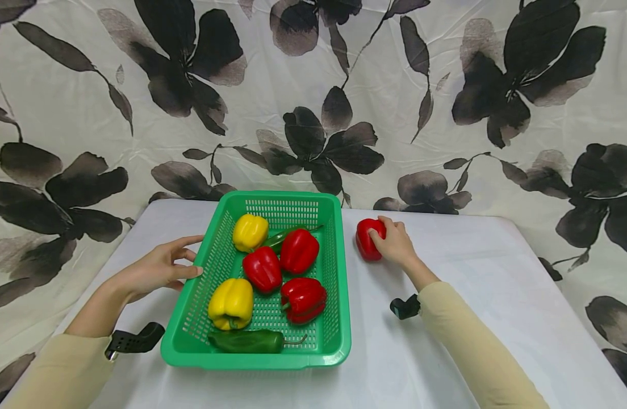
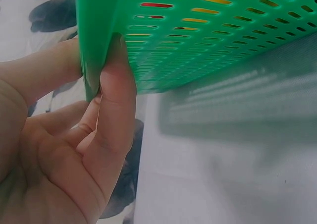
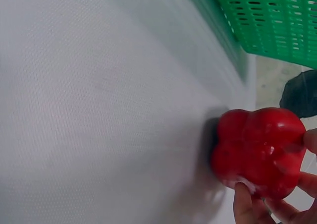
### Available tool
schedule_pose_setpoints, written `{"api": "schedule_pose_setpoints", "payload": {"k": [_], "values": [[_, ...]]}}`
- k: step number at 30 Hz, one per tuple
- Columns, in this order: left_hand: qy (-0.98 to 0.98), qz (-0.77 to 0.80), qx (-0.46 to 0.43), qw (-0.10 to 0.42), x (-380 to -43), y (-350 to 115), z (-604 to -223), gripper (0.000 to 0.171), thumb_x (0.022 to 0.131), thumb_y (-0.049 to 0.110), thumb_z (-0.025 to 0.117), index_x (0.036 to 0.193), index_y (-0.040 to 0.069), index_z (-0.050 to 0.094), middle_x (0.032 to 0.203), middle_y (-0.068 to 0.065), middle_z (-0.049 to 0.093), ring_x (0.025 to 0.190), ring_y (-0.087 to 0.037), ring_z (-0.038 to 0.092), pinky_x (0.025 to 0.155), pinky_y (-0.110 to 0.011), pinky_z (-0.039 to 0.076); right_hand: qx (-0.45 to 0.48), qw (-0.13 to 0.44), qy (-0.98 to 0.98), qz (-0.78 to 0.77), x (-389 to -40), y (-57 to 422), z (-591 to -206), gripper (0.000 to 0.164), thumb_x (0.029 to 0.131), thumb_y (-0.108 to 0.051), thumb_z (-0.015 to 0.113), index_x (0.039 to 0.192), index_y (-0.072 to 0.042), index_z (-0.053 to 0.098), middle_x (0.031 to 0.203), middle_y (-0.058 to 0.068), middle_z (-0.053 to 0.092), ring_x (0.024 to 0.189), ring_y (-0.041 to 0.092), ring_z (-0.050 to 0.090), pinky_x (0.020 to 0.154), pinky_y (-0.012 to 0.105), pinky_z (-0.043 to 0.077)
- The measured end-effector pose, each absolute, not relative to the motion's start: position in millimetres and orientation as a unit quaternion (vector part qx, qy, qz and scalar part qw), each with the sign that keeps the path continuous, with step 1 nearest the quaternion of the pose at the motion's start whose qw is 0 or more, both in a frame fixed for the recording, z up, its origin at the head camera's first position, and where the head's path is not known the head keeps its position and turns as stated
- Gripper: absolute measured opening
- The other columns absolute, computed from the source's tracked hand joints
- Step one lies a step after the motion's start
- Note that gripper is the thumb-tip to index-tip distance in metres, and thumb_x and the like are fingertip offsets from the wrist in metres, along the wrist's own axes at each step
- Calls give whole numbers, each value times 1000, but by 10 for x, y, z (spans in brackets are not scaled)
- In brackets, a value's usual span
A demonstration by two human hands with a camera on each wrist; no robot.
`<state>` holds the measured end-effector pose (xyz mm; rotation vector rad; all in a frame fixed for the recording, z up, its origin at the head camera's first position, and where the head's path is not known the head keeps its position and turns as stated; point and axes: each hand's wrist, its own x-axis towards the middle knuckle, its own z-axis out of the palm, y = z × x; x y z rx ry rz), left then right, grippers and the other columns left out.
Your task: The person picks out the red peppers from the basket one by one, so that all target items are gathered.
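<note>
L hand (image 1: 157, 270) comes in from the side, wrist bent, its grip pinching the green basket (image 1: 262, 361) by its rim. R hand (image 1: 397, 241) extended fwd, grip partway round red pepper (image 1: 364, 241), just R of basket.

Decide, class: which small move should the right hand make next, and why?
Probably lift the red bell pepper toward the green basket: the right hand grips it outside the basket, other bell peppers lie inside, and the left hand grips the basket's edge, perhaps steadying it.
</note>
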<state>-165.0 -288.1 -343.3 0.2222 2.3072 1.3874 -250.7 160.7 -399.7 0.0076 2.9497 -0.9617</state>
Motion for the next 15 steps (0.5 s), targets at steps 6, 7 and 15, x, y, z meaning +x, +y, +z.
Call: {"api": "schedule_pose_setpoints", "payload": {"k": [6,7,15], "values": [[832,504,81,218,-1654,-2883,-3439,85,86,18,65,148,6,8,116,-26,46,85,-27,63,72,-41,57,4,29,949,-314,-2507,1623,-3986,57,94,-29,48,141,-5,31,128,26,38,116,40,43,92,51,47],[832,504,81,218,-1653,-2884,-3439,85,86,18,65,148,6,7,116,-26,46,85,-27,63,73,-41,57,6,29,948,-316,-2509,1624,-3988,57,93,-29,49,141,-5,31,128,26,39,115,40,43,92,51,47],[834,501,78,218,-1650,-2875,-3427,85,86,19,65,148,6,8,117,-26,46,85,-27,63,72,-41,57,13,19,947,-320,-2510,1628,-3981,56,92,-30,52,138,-4,35,126,26,42,115,39,44,91,51,47]]}}
